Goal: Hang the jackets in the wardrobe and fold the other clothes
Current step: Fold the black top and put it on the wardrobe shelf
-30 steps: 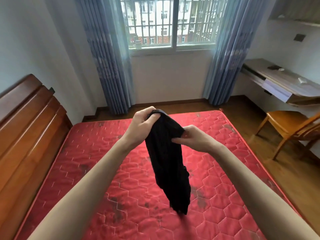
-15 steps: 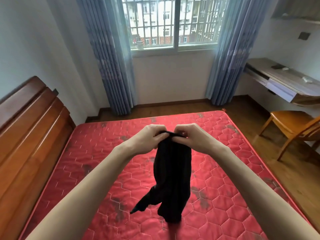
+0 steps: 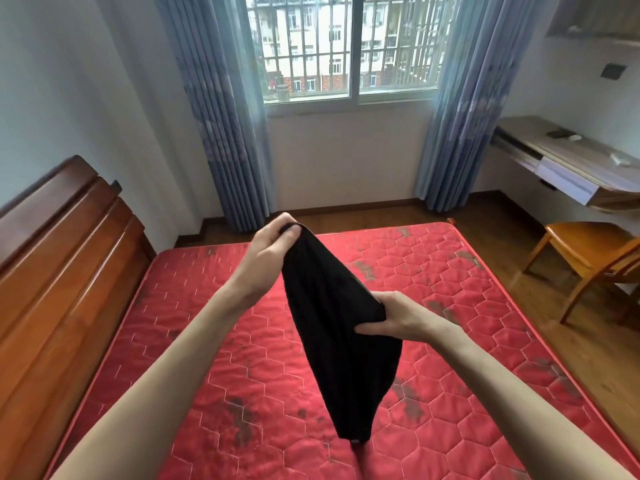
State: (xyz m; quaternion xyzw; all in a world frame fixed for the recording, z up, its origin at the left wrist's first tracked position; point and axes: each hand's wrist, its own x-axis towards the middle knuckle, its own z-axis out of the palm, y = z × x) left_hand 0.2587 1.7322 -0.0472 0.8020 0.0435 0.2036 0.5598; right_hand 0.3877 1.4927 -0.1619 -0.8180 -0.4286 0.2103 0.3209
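A black garment hangs in the air above the red quilted mattress, bunched into a long narrow drape that tapers to a point low down. My left hand pinches its top edge, held high. My right hand grips the cloth lower and to the right, about a third of the way down. The garment's shape and type stay hidden in the folds. No wardrobe or jacket is in view.
A dark wooden headboard runs along the left side of the bed. A wooden chair and a wall desk stand at the right. Blue curtains frame a barred window behind the bed.
My hands were together at the garment's top half a second ago. Now the left hand has risen and the right hand has slid down and right along the cloth.
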